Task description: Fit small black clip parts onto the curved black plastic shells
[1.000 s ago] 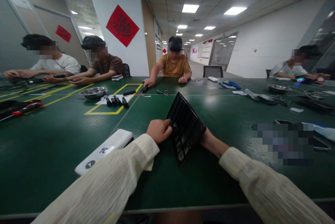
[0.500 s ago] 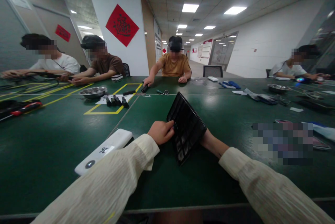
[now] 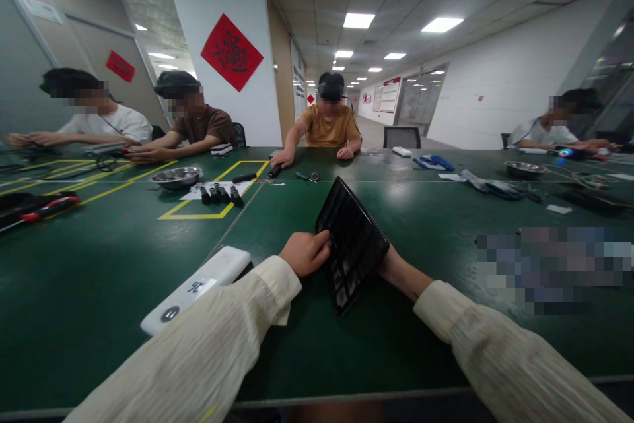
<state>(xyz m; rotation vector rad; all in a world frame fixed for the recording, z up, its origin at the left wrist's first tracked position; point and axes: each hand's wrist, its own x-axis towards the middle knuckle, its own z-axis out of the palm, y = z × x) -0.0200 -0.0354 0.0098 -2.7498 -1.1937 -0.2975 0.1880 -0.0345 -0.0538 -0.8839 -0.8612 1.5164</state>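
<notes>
Left hand (image 3: 306,255): fingers curled at the front of the panel; cannot tell whether they grip anything.
Right hand (image 3: 396,270): behind the panel, fingers hidden by it, so their state cannot be told.
Black gridded panel (image 3: 352,245): tilted between both hands.
White device (image 3: 225,266): left of the panel, partly covered by the left sleeve (image 3: 238,327).
Farther on the desk (image 3: 163,258): black pieces (image 3: 221,195) near a metal bowl (image 3: 177,177).

The left hand (image 3: 306,253) is held at the left of the black tray (image 3: 351,238), its curled fingers set against the tray's face. The right hand (image 3: 389,260) is mostly hidden behind the tray's right edge. Both sleeved forearms (image 3: 198,344) are stretched forward.
</notes>
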